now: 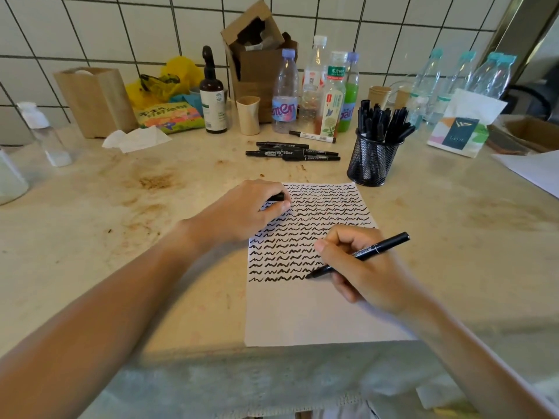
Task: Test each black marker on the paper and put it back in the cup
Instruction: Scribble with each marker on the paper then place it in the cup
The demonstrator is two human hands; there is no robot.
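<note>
Right grip around slim black marker

- The counter looks like pale polished stone, smooth, blotched with rough brown stains.
- White matt paper carries dense black ink squiggles.
- The marker in the right hand is black plastic, faintly glossy.
- At the counter's back edge, the cup is black wire mesh.
- Clear glossy plastic bottles stand before glazed white wall tiles.
</note>
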